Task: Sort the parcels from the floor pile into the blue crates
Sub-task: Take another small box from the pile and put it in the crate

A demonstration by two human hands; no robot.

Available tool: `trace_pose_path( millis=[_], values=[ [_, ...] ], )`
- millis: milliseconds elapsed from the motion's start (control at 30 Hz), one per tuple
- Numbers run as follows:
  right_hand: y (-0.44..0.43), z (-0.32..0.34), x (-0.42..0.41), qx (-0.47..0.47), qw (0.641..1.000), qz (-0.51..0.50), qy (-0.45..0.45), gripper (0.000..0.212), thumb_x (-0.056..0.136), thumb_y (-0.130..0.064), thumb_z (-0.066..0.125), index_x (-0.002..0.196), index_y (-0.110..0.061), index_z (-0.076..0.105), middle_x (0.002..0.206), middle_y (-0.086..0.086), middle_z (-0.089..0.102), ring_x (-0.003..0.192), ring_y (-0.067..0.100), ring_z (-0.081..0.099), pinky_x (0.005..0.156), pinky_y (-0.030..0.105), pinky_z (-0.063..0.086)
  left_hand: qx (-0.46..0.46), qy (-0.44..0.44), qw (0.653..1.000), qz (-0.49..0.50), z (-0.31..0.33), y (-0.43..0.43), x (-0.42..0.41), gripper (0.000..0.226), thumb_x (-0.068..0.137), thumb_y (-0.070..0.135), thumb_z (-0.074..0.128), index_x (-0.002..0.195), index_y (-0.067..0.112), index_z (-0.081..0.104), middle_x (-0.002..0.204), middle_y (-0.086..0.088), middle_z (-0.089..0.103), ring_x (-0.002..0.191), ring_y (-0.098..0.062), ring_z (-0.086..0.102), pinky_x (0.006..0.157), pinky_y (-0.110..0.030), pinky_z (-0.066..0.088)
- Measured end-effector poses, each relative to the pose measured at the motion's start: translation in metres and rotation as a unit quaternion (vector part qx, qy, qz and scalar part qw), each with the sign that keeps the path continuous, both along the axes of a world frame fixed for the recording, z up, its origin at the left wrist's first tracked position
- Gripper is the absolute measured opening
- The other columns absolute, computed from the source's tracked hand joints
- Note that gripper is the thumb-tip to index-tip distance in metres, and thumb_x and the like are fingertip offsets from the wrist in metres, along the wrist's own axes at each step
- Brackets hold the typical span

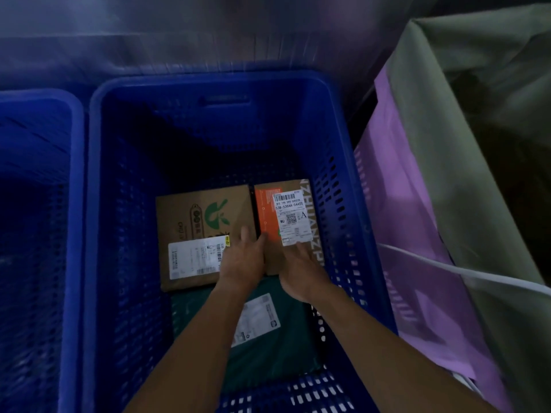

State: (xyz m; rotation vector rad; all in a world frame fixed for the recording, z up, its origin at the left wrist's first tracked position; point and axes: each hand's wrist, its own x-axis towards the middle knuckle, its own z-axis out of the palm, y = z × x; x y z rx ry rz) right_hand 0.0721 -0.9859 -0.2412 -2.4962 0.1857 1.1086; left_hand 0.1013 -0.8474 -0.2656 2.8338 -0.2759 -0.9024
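Observation:
Both my arms reach down into the middle blue crate (351, 180). On its floor lie a brown carton with a green logo (196, 222), a brown carton with an orange panel and a white label (286, 210) to its right, and a dark green mailer bag (280, 341) nearer me. My left hand (243, 259) lies with straight fingers over the gap between the two cartons, touching the left edge of the orange-panel carton. My right hand (301, 271) rests flat on that carton's near end, fingers straight.
A second blue crate (74, 174) stands to the left, its inside dark. A large sack with a purple and olive lining (417, 204) stands open on the right, with a white cord (447, 268) across it. A grey wall runs behind the crates.

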Motion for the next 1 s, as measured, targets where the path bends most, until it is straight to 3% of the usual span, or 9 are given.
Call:
trace_pose_path(
  millis=[67,200,433,533,600,700,800,900,1000],
  values=[
    [-0.004,-0.006,-0.004,-0.003,1.0,0.002,-0.001,0.056,0.093,-0.019,0.053,0.147,-0.02,0.038,0.151,0.009,0.03,0.135,0.033,0.035,0.107,0.05,0.041,0.001,-0.009,1.0,-0.01,-0.005,0.0,-0.006,0.071,0.092,0.028,0.068,0.152,0.027,0.029,0.131,-0.012,0.036,0.116,-0.033,0.051,0.08,-0.041,0.057],
    [-0.004,-0.008,-0.004,-0.032,0.999,0.018,0.014,0.062,0.097,-0.025,0.054,0.154,-0.02,0.031,0.16,0.01,0.015,0.144,0.033,0.02,0.111,0.049,0.036,0.0,-0.005,0.999,-0.033,-0.004,-0.003,-0.007,0.074,0.094,0.032,0.065,0.155,0.028,0.023,0.132,-0.012,0.036,0.12,-0.034,0.047,0.081,-0.042,0.053],
    [-0.001,0.0,0.007,-0.015,0.999,0.007,0.045,0.064,0.098,-0.031,0.05,0.157,-0.023,0.026,0.159,0.008,0.017,0.142,0.034,0.029,0.109,0.049,0.039,-0.003,0.033,0.998,-0.061,0.008,0.009,-0.001,0.078,0.092,0.05,0.063,0.154,0.032,0.019,0.133,-0.01,0.035,0.124,-0.033,0.045,0.089,-0.046,0.055],
    [0.001,0.014,0.007,0.022,0.997,-0.051,0.054,0.056,0.086,-0.036,0.045,0.142,-0.027,0.044,0.146,0.008,0.043,0.117,0.03,0.054,0.09,0.046,0.053,-0.003,0.051,0.997,-0.054,0.022,0.013,-0.003,0.077,0.094,0.052,0.06,0.155,0.033,0.018,0.135,-0.008,0.038,0.122,-0.03,0.05,0.093,-0.047,0.053],
    [-0.003,0.029,-0.001,0.026,0.997,-0.048,0.059,0.046,0.093,-0.036,0.045,0.137,-0.022,0.049,0.136,0.006,0.051,0.105,0.025,0.057,0.078,0.037,0.052,-0.011,0.066,0.997,-0.05,0.04,0.015,-0.005,0.077,0.094,0.052,0.06,0.156,0.033,0.017,0.14,-0.008,0.04,0.126,-0.03,0.049,0.098,-0.048,0.051],
    [-0.011,0.056,-0.018,0.002,0.997,-0.037,0.062,0.045,0.101,-0.036,0.043,0.14,-0.014,0.046,0.14,0.009,0.047,0.114,0.026,0.053,0.091,0.037,0.05,-0.029,0.087,0.995,-0.05,0.078,0.02,-0.013,0.077,0.097,0.05,0.057,0.159,0.032,0.015,0.15,-0.007,0.036,0.136,-0.03,0.041,0.108,-0.046,0.042],
    [-0.004,0.097,-0.04,-0.002,0.996,-0.036,0.088,0.065,0.1,-0.044,0.043,0.156,-0.015,0.027,0.158,0.012,0.03,0.129,0.033,0.047,0.103,0.043,0.046,-0.031,0.103,0.993,-0.046,0.125,0.025,-0.027,0.078,0.096,0.054,0.056,0.159,0.033,0.014,0.156,-0.007,0.033,0.137,-0.029,0.04,0.108,-0.044,0.041],
    [0.008,0.142,-0.059,0.013,0.996,-0.026,0.084,0.073,0.098,-0.053,0.043,0.159,-0.018,0.022,0.161,0.013,0.025,0.13,0.034,0.047,0.104,0.044,0.046,-0.025,0.107,0.993,-0.046,0.18,0.029,-0.044,0.077,0.098,0.054,0.053,0.16,0.033,0.012,0.161,-0.008,0.027,0.141,-0.031,0.036,0.11,-0.044,0.038],
    [0.015,0.186,-0.068,0.016,0.997,-0.012,0.078,0.073,0.101,-0.05,0.041,0.16,-0.012,0.02,0.163,0.015,0.02,0.134,0.035,0.045,0.103,0.041,0.046,-0.028,0.085,0.996,-0.03,0.235,0.038,-0.059,0.076,0.099,0.056,0.05,0.16,0.031,0.011,0.164,-0.008,0.022,0.144,-0.031,0.033,0.113,-0.046,0.038]
  ],
)
